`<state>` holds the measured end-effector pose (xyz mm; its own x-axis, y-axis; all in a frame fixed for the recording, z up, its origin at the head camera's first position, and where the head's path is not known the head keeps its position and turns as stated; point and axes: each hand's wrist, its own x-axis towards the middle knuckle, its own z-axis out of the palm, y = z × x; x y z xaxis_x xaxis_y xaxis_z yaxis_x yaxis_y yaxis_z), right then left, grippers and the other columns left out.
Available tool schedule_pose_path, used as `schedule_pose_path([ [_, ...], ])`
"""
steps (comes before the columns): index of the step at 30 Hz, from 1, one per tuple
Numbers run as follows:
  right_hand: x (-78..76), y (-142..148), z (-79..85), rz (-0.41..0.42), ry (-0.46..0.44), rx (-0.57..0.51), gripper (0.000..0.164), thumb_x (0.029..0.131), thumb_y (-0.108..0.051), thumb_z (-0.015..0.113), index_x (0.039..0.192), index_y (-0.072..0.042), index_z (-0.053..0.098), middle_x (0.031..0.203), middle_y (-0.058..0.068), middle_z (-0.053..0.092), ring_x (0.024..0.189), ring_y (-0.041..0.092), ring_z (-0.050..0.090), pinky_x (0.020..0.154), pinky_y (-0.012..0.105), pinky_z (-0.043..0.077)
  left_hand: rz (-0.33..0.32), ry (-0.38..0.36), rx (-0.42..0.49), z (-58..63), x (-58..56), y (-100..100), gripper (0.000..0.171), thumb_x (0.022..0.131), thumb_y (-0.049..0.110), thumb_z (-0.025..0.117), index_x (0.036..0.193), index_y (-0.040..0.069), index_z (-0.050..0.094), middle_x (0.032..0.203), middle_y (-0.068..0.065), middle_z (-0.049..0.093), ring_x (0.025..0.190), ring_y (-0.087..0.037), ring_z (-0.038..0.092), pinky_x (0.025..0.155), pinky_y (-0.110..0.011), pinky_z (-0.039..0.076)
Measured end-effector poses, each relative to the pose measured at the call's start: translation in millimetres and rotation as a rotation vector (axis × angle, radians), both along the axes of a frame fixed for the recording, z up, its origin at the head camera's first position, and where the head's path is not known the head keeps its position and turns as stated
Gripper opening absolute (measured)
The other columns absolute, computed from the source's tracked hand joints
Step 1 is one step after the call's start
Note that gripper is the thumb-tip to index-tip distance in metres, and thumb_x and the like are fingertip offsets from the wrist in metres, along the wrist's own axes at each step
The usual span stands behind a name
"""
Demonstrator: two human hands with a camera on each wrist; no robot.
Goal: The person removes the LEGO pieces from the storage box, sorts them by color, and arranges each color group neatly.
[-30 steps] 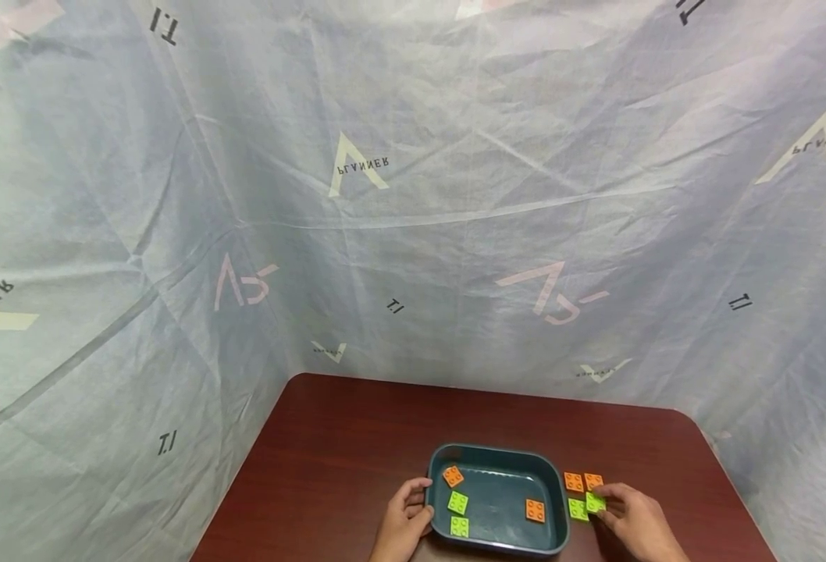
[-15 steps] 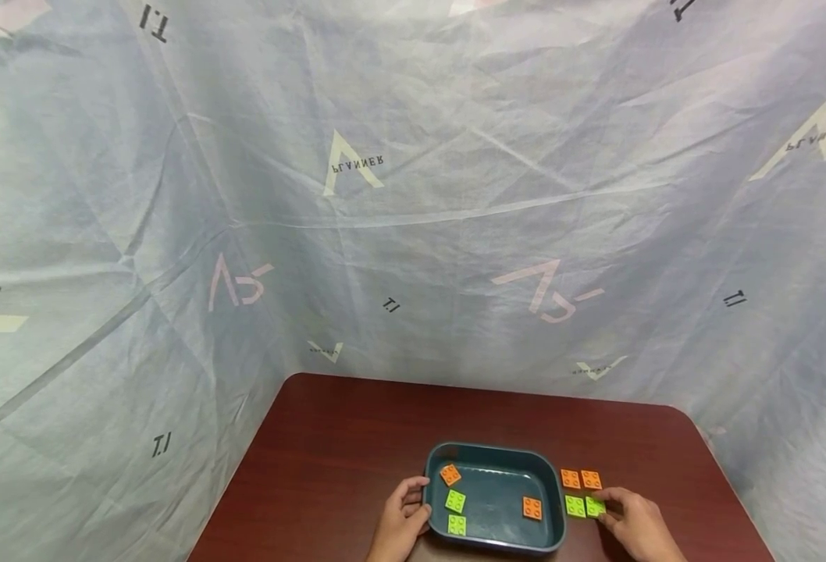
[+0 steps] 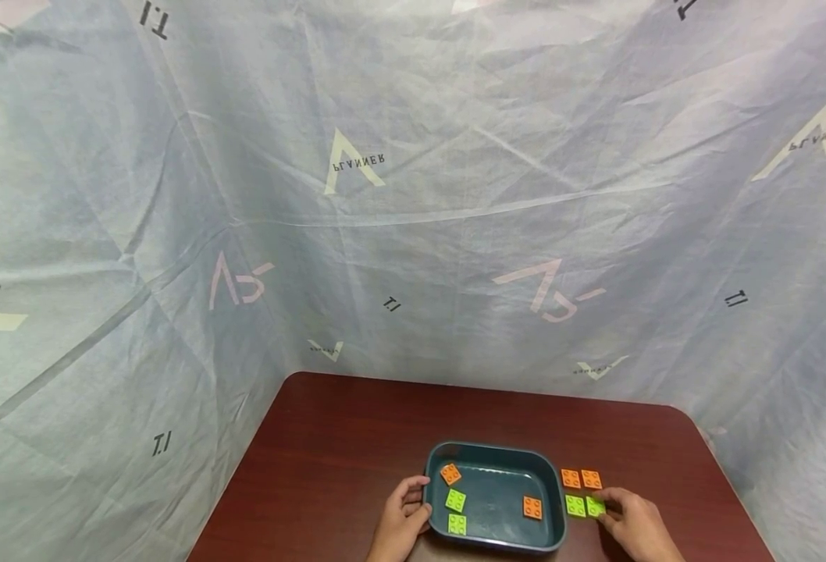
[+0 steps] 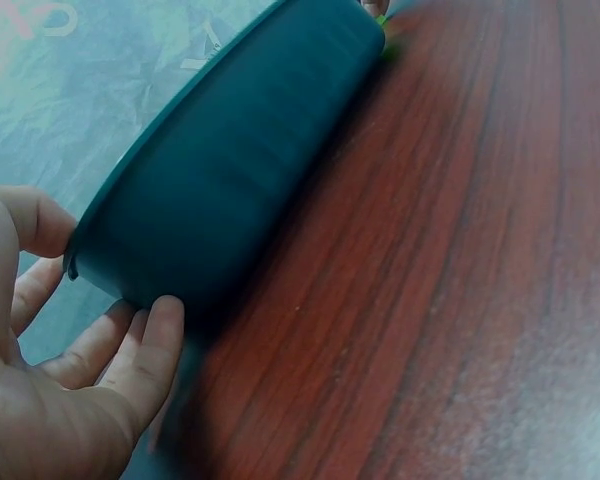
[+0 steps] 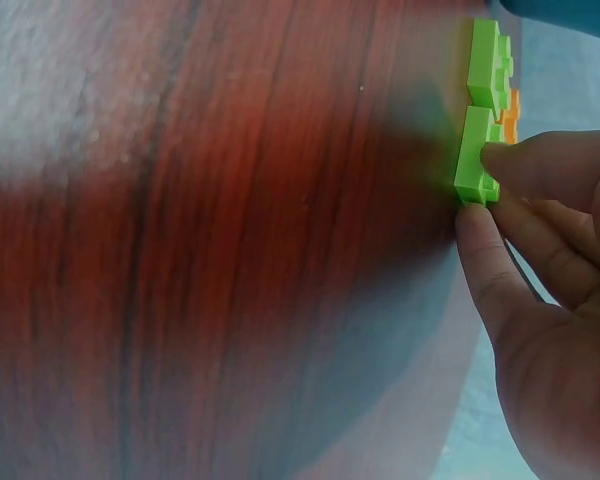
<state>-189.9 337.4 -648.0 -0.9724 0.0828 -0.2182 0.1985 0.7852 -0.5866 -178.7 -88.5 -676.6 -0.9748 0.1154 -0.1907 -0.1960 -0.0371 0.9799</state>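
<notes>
A dark teal tray (image 3: 486, 544) stands on the table, and my left hand (image 3: 400, 517) grips its left end; the left wrist view shows fingertips against the tray's end wall (image 4: 180, 250). To the tray's right, my right hand (image 3: 634, 521) pinches a lime green brick (image 3: 593, 506), thumb and finger on its sides in the right wrist view (image 5: 472, 155). Beside that brick lies another green brick (image 3: 574, 506). Just behind them sit two orange bricks, the left orange brick (image 3: 571, 478) and the right orange brick (image 3: 591, 479). Together they form a two-by-two block.
Inside the tray lie an orange brick (image 3: 450, 474), a tilted green brick (image 3: 455, 500) and another green brick (image 3: 457, 524) on the left, with an orange brick (image 3: 532, 507) on the right. The reddish-brown table (image 3: 357, 421) ends at a hanging grey printed cloth (image 3: 427, 328).
My right hand has lowered the green brick from above the others to the table, level beside its green neighbour. The left hand keeps its grip on the tray.
</notes>
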Motion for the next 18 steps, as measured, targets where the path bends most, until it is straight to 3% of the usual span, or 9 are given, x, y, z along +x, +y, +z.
schedule_pose_path([
  [9,3.8,-1,-1.9,-0.032,0.019,-0.028,0.035,0.075,-0.019,0.086,0.105,-0.007,0.073,0.104,0.011,0.070,0.087,0.023,0.069,0.069,0.037,0.058,-0.004,-0.008,-0.008,-0.3,0.5,0,0.043,0.093,0.010,0.062,0.135,0.007,0.055,0.116,-0.020,0.063,0.094,-0.025,0.068,0.068,-0.037,0.058],
  [18,5.8,-1,13.5,-0.040,0.113,0.004,0.036,0.080,-0.020,0.080,0.111,-0.005,0.071,0.110,0.015,0.068,0.091,0.026,0.071,0.071,0.040,0.058,0.010,-0.005,-0.018,1.6,0.0,3,0.042,0.092,0.008,0.061,0.134,0.009,0.056,0.116,-0.019,0.063,0.094,-0.025,0.068,0.070,-0.039,0.058],
])
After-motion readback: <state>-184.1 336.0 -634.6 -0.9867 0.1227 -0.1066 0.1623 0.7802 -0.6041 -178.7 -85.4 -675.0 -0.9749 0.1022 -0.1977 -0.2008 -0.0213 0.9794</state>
